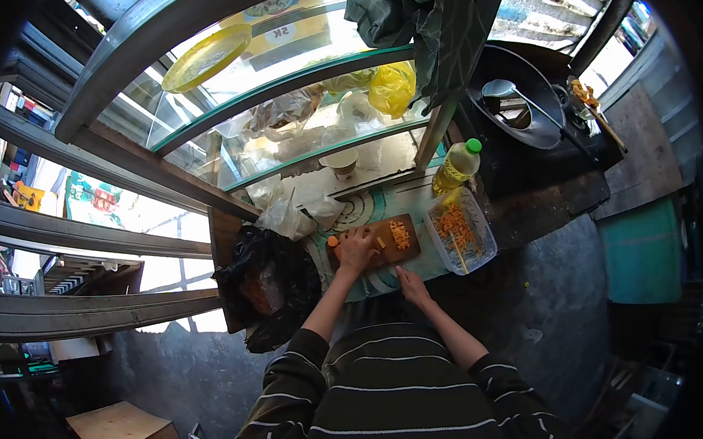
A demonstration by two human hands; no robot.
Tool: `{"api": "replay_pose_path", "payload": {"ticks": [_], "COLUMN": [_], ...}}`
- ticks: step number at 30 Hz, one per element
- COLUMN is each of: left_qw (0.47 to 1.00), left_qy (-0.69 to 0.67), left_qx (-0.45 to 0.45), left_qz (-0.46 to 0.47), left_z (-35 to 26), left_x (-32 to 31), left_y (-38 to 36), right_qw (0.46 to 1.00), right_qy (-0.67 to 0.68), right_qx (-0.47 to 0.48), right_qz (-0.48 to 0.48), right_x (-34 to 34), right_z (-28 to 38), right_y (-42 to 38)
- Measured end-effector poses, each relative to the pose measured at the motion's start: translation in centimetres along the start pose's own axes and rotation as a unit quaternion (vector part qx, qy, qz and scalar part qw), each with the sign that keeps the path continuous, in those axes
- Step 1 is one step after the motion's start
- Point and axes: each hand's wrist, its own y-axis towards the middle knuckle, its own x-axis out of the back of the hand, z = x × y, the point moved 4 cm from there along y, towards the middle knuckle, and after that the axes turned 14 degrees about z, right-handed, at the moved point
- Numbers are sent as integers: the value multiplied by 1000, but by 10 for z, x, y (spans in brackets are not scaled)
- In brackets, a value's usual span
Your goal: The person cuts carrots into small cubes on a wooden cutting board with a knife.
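Observation:
A brown cutting board point(407, 254) lies on the counter before me. My left hand point(357, 249) rests on it with bent fingers pressed down on a carrot, mostly hidden under them. An orange carrot end point(333, 241) shows at the hand's left, and a cut carrot piece point(381, 242) lies to its right. Diced carrot point(400, 234) is heaped at the board's right end. My right hand point(411, 286) is closed at the board's near edge around a knife, whose blade is hard to make out. Right of the board stands a clear plastic tub point(483, 248) holding chopped orange bits and a yellow-handled utensil.
An oil bottle point(458, 166) with a green cap stands behind the tub. Farther right, a wok point(487, 77) holds a ladle point(532, 103). A black plastic bag point(295, 282) sits at left. Behind the board are white bags point(288, 215), a cup point(341, 164) and a glass case.

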Motion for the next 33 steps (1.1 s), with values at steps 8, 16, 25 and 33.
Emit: {"api": "replay_pose_path", "payload": {"ticks": [8, 16, 25, 33], "left_qw": [969, 972, 993, 988], "left_qy": [71, 88, -63, -106], "left_qx": [-237, -217, -36, -28], "left_qz": [-1, 25, -89, -105], "left_z": [1, -9, -18, -13], "left_x": [-12, -21, -28, -30], "left_y": [13, 13, -1, 0], "right_qw": [982, 976, 998, 999], "right_qy": [161, 158, 36, 30], "right_qx": [-102, -151, -46, -34], "right_qz": [-11, -3, 9, 7], "right_x": [22, 19, -3, 0], "right_z": [5, -7, -11, -12], "right_y": [-39, -45, -16, -18]}}
